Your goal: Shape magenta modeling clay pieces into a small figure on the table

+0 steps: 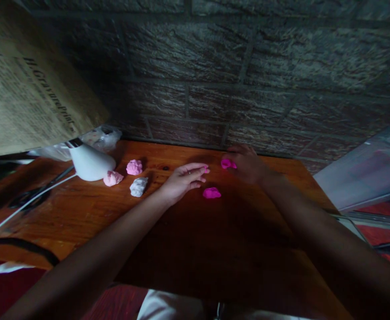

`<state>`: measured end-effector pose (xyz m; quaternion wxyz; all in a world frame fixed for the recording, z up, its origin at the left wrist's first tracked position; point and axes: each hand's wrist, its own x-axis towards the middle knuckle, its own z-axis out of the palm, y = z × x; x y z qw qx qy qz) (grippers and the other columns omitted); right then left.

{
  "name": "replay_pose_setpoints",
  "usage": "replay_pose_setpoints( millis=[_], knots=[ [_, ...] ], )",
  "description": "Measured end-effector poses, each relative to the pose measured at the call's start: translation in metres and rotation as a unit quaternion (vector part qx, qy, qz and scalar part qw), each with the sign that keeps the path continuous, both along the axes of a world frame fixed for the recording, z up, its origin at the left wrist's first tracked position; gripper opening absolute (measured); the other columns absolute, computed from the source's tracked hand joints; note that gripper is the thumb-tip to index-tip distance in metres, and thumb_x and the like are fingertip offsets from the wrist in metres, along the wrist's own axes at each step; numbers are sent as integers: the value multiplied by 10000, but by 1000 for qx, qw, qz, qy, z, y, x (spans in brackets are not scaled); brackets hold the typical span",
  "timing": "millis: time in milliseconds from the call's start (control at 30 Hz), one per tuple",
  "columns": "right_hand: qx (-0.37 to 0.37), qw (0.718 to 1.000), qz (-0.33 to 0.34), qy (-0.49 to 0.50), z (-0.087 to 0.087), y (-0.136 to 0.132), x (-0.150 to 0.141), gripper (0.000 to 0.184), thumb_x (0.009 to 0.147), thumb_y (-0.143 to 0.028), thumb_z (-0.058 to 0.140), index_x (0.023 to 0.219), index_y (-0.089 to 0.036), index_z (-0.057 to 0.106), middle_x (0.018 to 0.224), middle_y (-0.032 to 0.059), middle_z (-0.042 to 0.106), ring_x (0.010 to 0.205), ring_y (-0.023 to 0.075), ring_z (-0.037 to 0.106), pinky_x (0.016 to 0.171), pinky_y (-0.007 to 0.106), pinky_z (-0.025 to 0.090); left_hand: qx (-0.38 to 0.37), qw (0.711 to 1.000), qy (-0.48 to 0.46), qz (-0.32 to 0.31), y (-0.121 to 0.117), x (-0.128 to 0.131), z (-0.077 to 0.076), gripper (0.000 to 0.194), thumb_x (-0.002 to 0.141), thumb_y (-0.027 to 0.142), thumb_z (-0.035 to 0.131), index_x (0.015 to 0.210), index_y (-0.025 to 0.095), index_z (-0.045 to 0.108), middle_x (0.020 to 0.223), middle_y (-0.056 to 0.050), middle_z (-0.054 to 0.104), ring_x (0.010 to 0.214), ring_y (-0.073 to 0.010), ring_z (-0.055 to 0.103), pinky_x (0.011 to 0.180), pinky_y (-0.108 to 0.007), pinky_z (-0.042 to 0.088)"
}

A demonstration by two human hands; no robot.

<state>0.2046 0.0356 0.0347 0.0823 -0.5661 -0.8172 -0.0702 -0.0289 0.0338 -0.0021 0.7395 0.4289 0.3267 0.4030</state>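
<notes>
My left hand (184, 180) is closed in a pinch over the table, a tiny bit of bright pink clay (207, 169) showing at its fingertips. To the right, my right hand (245, 163) is dark and slightly blurred, its fingers curled around a bright pink clay piece (228, 164) with a hollow look. Between the hands and nearer to me, a flattened bright pink clay lump (211, 193) lies on the wood. Left of my left hand sit a crumpled pink lump (134, 167), a paler pink lump (113, 178) and a whitish-grey lump (138, 186).
A lamp with a white base (93, 162) and a newspaper-print shade (31, 89) stands at the left of the wooden table (168, 231). Its white cord (31, 205) runs left past dark scissors-like tools. Behind are a clear plastic bag (104, 138) and a brick-patterned wall (215, 66).
</notes>
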Motion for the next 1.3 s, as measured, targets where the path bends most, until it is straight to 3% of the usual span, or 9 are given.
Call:
replay_pose_setpoints(
  millis=[133,300,467,633,767,900,1133,1300],
  knots=[
    [-51,998,26,7,2,12,5,212,844,-65,676,935,-215,796,1019,114,754,1054,297,670,968,424,477,-4,1000,-6,-4,0,-1,1,280,716,245,908,958,162,795,991,-58,779,714,-80,661,658,-203,507],
    [-82,992,25,90,-1,18,10,112,857,-154,741,809,-231,807,857,102,767,880,262,712,839,368,508,0,1000,-5,-13,0,0,-1,247,742,232,889,956,161,787,992,-61,775,718,-82,663,645,-201,495],
    [-83,991,26,103,0,17,10,101,880,-237,740,814,-239,817,847,103,781,851,257,722,795,352,522,0,1000,-6,-15,1,1,-2,215,760,220,869,949,159,788,994,-62,774,719,-82,662,642,-203,496],
    [-95,990,27,99,14,10,10,182,871,-128,688,862,-244,828,893,78,805,836,252,737,785,353,525,-3,1000,-3,-9,0,1,-2,230,735,220,887,934,161,789,975,-51,776,715,-85,672,639,-198,502],
    [-89,990,15,105,28,1,11,213,903,-148,648,970,-244,826,972,67,820,892,263,757,808,360,538,5,1000,4,-9,0,0,-3,215,757,207,868,949,163,781,1006,-59,775,720,-85,670,648,-206,503],
    [-73,992,13,104,29,-8,7,254,902,-113,628,999,-248,820,987,51,823,923,260,763,846,362,546,21,1000,18,-11,1,0,-6,210,775,207,844,969,166,774,1022,-66,770,742,-97,671,671,-225,509],
    [-82,992,49,86,11,-18,-10,310,889,-40,584,1015,-221,801,1054,70,814,968,250,751,880,353,536,170,981,97,-10,1,3,-10,191,813,275,796,957,153,766,965,-71,761,757,-137,664,659,-248,502],
    [-78,991,68,82,2,-21,-20,225,908,-75,609,963,-200,787,973,85,813,917,252,752,839,342,529,332,934,134,-16,-1,7,-14,79,886,213,703,929,186,763,1031,-73,775,904,-168,693,860,-310,525]
  ],
)
